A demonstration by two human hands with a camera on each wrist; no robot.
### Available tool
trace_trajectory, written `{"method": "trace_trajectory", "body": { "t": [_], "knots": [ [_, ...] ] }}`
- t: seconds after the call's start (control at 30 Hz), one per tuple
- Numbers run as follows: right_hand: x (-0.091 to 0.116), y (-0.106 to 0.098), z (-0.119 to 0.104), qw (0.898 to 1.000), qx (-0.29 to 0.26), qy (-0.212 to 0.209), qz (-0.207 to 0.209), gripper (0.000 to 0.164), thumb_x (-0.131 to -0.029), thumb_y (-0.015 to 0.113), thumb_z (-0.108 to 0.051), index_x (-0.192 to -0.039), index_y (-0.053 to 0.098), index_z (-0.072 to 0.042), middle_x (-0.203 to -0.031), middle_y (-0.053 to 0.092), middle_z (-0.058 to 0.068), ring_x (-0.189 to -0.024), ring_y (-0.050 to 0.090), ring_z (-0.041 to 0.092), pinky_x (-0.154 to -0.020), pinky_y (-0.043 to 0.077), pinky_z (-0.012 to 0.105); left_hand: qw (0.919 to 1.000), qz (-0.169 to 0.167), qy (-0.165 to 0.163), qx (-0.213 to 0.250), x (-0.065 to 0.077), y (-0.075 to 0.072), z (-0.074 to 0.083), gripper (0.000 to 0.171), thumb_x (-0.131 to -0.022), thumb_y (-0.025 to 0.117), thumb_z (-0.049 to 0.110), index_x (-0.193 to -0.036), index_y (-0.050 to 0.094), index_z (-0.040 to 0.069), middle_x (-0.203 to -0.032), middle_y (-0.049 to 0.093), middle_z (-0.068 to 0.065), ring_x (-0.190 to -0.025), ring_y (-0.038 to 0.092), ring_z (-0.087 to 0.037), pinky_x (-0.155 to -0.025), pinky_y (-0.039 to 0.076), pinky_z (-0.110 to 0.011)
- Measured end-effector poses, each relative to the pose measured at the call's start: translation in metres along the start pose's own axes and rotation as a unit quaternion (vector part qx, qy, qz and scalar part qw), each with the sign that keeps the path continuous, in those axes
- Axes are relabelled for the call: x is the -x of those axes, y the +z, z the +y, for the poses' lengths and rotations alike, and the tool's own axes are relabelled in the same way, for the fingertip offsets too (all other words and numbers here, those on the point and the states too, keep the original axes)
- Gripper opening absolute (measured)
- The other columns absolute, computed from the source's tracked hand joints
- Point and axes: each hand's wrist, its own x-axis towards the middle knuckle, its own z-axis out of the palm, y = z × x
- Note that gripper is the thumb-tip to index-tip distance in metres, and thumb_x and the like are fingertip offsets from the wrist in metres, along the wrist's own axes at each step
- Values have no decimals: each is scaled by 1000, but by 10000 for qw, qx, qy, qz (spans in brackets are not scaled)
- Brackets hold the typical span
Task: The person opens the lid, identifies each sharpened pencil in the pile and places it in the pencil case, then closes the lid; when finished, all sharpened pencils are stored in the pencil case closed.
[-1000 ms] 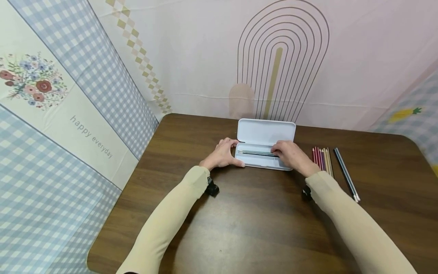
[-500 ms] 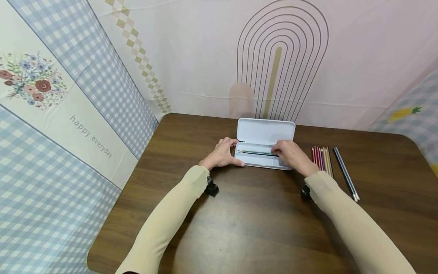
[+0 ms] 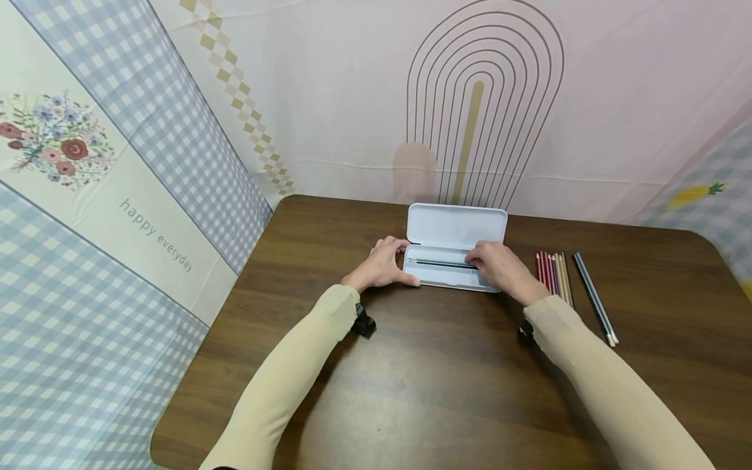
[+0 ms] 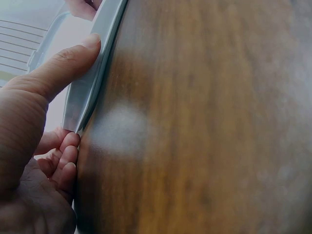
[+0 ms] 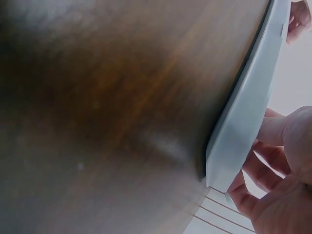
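Note:
A white pencil case point(image 3: 440, 277) lies on the table with its lid raised toward the back. Inside, in the head view, are slim pencils point(image 3: 437, 262), one greenish and one dark. My left hand point(image 3: 384, 264) grips the case's left end, its thumb on the front wall point(image 4: 84, 100) in the left wrist view and its fingers around the corner. My right hand point(image 3: 499, 266) reaches into the right part of the case and pinches the right end of the pencils; its fingertips are partly hidden. In the right wrist view its fingers point(image 5: 263, 173) hang over the case's side.
To the right of the case lie several coloured pencils point(image 3: 552, 274) in reds, purple and tan, partly behind the right forearm. Farther right are dark grey-blue pencils point(image 3: 595, 297) with white ends. A patterned cloth point(image 3: 341, 98) hangs behind the brown table point(image 3: 411, 391).

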Motion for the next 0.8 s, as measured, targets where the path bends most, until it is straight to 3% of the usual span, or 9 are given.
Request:
{"method": "trace_trajectory", "body": {
  "t": [0.3,0.53,0.8],
  "knots": [
    [5,1,0,9995,-122,-130,254,20,-103,65,5,-115,81,7,-113,80,25,-105,76,39,-99,61,58,10000,10,-5,78,-1,2,-2,98,-78,97,46,-157,53,7,-147,57,-15,-139,47,-32,-123,39,-48],
    [15,-1,-4,9968,-202,-251,735,20,-101,68,5,-117,79,8,-108,80,25,-100,76,39,-93,62,57,9998,33,-42,205,-4,4,-5,99,-76,97,46,-156,53,7,-146,57,-14,-139,47,-31,-123,38,-47],
    [37,-10,-7,9949,-238,38,976,24,-101,69,1,-122,77,9,-112,78,27,-102,74,41,-92,61,59,10000,-22,-46,39,0,1,0,99,-79,97,47,-157,52,7,-148,57,-15,-141,47,-33,-124,39,-48]
  ]
}}
